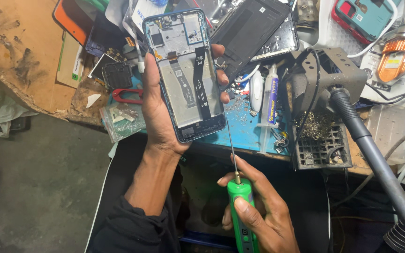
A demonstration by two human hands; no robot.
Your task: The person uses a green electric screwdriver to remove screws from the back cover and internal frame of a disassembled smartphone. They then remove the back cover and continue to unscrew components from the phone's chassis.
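Holding opened phone [186,75], left hand [158,117] | right hand [258,211]: green screwdriver [242,213], apparently powered

The opened phone [184,75] showed a matt grey metal mid-frame inside a glossy blue plastic rim, crossed by a matt black flex ribbon. The screwdriver [243,216] had a glossy green plastic body and a thin bare steel shaft. The surface [19,51] was rough, stained bare wood, chipped at its edge. The hot-air wand [376,157] looked matt grey plastic.
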